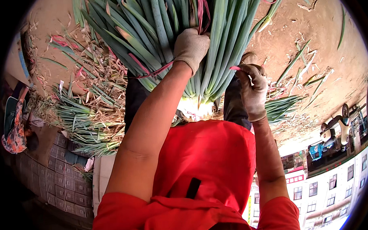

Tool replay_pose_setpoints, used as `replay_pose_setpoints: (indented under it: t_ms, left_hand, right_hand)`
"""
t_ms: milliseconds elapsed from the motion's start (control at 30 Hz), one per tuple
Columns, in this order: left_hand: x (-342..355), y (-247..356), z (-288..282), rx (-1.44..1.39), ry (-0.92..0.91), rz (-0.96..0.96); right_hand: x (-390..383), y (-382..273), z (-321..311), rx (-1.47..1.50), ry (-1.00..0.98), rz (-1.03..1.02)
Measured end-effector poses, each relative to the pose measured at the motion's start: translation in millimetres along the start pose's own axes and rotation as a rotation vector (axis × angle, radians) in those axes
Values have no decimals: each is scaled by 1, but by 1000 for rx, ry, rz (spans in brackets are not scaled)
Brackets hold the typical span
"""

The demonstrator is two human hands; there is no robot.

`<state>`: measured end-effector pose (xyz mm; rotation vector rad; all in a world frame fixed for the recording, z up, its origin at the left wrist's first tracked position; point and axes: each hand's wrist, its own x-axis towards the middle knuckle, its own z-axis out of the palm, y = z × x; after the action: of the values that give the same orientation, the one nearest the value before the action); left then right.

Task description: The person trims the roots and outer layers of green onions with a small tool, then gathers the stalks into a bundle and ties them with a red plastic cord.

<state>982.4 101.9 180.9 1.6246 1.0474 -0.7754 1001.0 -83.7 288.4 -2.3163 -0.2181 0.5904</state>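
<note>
A large bundle of green onions stands before me, its white root ends toward my red apron. My left hand, in a pale knitted glove, is closed against the leaves at the middle of the bundle. A red plastic tie strap loops up from its fingers, and another stretch crosses the leaves by its wrist. Some of those fingers are hidden among the leaves. Just right of the bundle, my gloved right hand pinches a red strap end between thumb and fingers.
More green onions lie in a heap at left, beside dry leaf scraps and red strap bits. Another small pile is at right. A person in a patterned sleeve is at far left. A scooter stands at far right.
</note>
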Motion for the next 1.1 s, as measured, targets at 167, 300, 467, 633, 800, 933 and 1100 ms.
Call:
replay_pose_setpoints:
  t_ms: [167, 300, 467, 633, 800, 933, 1100]
  left_hand:
    - [-18, 32, -13, -628, -48, -213]
    - [-80, 28, -61, -720, -91, -220]
    - [-156, -8, -109, -891, 73, -104]
    - [-181, -53, -155, -1031, -7, -137]
    - [-215, -73, -145, -1125, -191, -219]
    - [-207, -83, -134, -886, -402, -193]
    - [-185, -62, -107, -1239, -491, -350]
  right_hand:
    - [-2, 12, 3, 917, -115, 694]
    - [-9, -3, 2, 977, -59, 779]
    - [-13, -47, -3, 901, -73, 813]
    - [-26, -96, 2, 760, -152, 845]
    - [-47, -157, 43, 769, -245, 831]
    - [-65, -179, 79, 708, -255, 808]
    - [-56, -158, 90, 510, -116, 551]
